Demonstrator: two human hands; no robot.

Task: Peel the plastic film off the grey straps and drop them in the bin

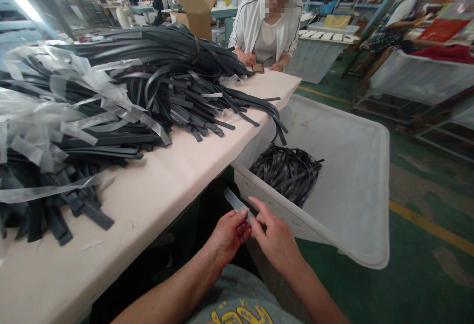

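In front of my body, my left hand [230, 233] pinches a short, shiny grey strip [234, 199] between thumb and fingers. The strip's free end points up and left, past the table edge. My right hand [276, 240] meets it from the other side, its thumb against the strip's lower part and its index finger stretched out. The strip's lower end is hidden among the fingers. To the left, a large heap of dark flat straps [159, 62] lies on the table, with translucent film strips [92, 97] over it.
The pale table [166, 166] runs diagonally from lower left to upper right. Beside it stands a white bin [344, 176] with a tangle of black strips [287, 171] inside. A co-worker [266, 27] sits at the table's far end, hands on the tabletop. A cardboard box [198, 15] is behind the heap.
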